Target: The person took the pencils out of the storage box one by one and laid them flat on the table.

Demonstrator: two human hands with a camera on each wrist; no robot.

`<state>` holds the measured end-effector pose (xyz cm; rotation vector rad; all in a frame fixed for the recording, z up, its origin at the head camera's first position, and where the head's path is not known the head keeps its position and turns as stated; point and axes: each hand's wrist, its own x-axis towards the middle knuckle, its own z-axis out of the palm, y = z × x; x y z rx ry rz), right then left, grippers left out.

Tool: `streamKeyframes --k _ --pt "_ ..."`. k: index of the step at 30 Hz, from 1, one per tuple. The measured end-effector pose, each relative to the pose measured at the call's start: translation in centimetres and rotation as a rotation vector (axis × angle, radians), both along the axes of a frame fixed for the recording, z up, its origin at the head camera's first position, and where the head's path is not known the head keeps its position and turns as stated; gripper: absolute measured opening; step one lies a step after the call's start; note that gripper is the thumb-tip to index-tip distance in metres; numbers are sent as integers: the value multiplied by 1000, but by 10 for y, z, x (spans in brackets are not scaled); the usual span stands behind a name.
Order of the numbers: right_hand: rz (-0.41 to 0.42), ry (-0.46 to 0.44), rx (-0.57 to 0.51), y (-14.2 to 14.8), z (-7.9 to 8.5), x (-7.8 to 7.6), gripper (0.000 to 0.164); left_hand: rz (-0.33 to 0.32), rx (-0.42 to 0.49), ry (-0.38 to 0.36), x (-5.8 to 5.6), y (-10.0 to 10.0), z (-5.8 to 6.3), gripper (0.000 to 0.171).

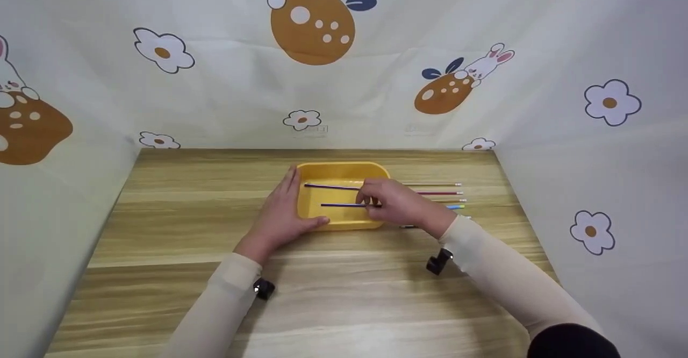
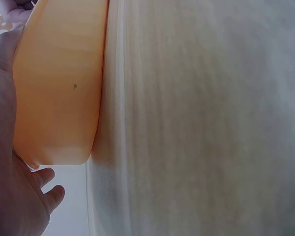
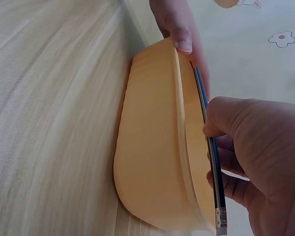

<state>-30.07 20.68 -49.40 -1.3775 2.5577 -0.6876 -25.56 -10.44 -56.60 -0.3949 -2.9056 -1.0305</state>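
Note:
A yellow plastic box (image 1: 344, 222) stands on the table, its side wall (image 3: 147, 142) filling much of the right wrist view. My left hand (image 1: 277, 215) rests against its left side, fingers straight along the wall and thumb across the front rim. Over the box, my right hand (image 1: 395, 202) pinches a dark blue pencil (image 3: 219, 187) between thumb and fingertips. The pencil lies level, its eraser end toward the right wrist. Another dark pencil (image 1: 329, 187) is inside the box farther back, its right part hidden behind the right hand.
Several pencils lie side by side to the right of the box, among them a red one (image 1: 441, 193) and a light blue one (image 1: 456, 207); my right forearm partly covers them. Patterned cloth walls (image 1: 226, 94) enclose the wooden table (image 1: 344, 293) at the back and sides.

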Motion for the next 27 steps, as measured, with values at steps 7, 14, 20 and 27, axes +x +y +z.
streamKeyframes --k 7,14,20,27 --pt "-15 11 1 13 2 8 19 1 -4 -2 0 0 0 140" --pt "-36 -17 -23 32 2 14 21 -5 -12 -7 0 0 1 140" --pt "-64 -70 -68 49 2 19 24 -6 -24 2 1 -1 2 141" --pt "-89 -105 -80 65 1 24 26 -12 -25 -3 1 -1 1 139"
